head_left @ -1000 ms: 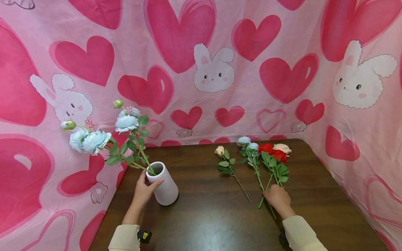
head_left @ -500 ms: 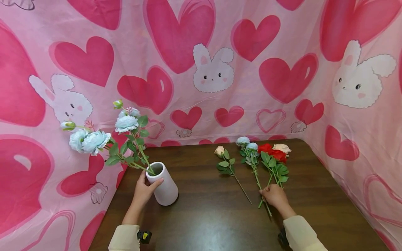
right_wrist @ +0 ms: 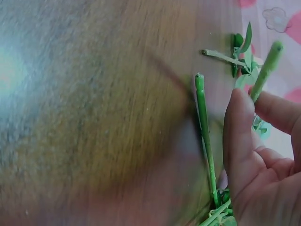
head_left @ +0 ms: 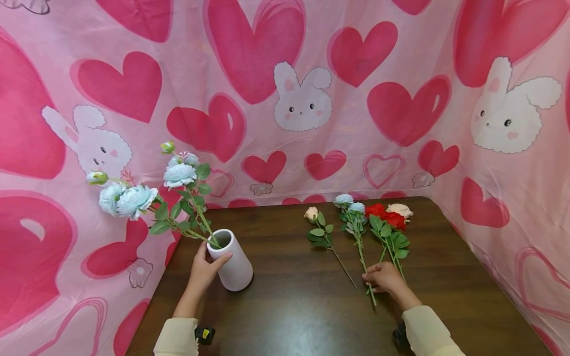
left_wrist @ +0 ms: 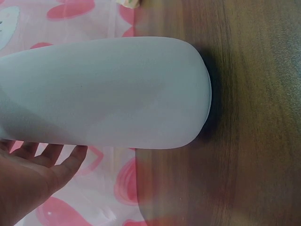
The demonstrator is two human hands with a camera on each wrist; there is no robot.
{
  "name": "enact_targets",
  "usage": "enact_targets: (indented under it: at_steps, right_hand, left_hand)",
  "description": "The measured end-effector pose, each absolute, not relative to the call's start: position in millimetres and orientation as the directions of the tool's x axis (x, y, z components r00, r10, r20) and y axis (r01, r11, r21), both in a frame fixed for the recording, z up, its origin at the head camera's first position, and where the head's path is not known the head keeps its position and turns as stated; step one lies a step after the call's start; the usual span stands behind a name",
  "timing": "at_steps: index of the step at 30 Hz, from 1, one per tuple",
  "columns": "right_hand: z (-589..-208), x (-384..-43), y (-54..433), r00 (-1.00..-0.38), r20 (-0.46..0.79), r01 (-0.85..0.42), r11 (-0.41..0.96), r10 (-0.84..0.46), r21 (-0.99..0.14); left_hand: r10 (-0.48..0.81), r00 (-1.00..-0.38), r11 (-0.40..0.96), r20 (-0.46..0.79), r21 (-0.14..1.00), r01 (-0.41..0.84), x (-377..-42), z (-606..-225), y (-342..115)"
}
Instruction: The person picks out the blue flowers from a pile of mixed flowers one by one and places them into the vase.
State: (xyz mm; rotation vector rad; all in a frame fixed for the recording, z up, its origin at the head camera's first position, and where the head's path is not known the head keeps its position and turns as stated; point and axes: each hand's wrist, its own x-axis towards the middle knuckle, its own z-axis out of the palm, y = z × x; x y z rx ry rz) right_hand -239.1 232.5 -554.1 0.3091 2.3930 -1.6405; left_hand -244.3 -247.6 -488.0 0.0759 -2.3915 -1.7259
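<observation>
My left hand grips the white vase near its rim, thumb on the near side. Two stems of pale blue flowers stand in the vase and lean far left. In the left wrist view the fingers lie along the side of the vase, whose base is on the table. My right hand pinches the lower stem of another pale blue flower between thumb and forefinger. The right wrist view shows the stem's cut end sticking out past the fingertips.
Red roses and a cream rose lie beside the right hand, their stems partly behind it. A single cream rose lies further left on the brown table. A pink heart-patterned cloth hangs around the table.
My right hand has shifted slightly left, bringing the lower stem of the blue flower left and away from the red roses' stems. The left hand and vase stay in place.
</observation>
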Motion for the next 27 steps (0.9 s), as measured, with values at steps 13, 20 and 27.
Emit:
enact_targets:
  at_steps: [13,20,27]
  right_hand:
    - [-557.1,-238.1,229.7,-0.955,-0.296,0.279,0.328,-0.001,-0.902]
    - [-557.3,-236.9,229.0,-0.967,-0.254,0.236,0.336,-0.011,-0.912]
    - [-555.5,-236.7,226.7,-0.977,-0.211,0.192,0.359,-0.013,-0.913]
  left_hand:
    - [-0.158,-0.978,0.351,0.138,0.934,0.075,-244.8,-490.1,-248.1]
    - [-0.173,-0.974,0.371,0.144,0.926,0.071,-244.7,-490.8,-247.9]
    - [-0.165,-0.978,0.346,0.127,0.936,0.064,-244.0,-488.5,-247.3]
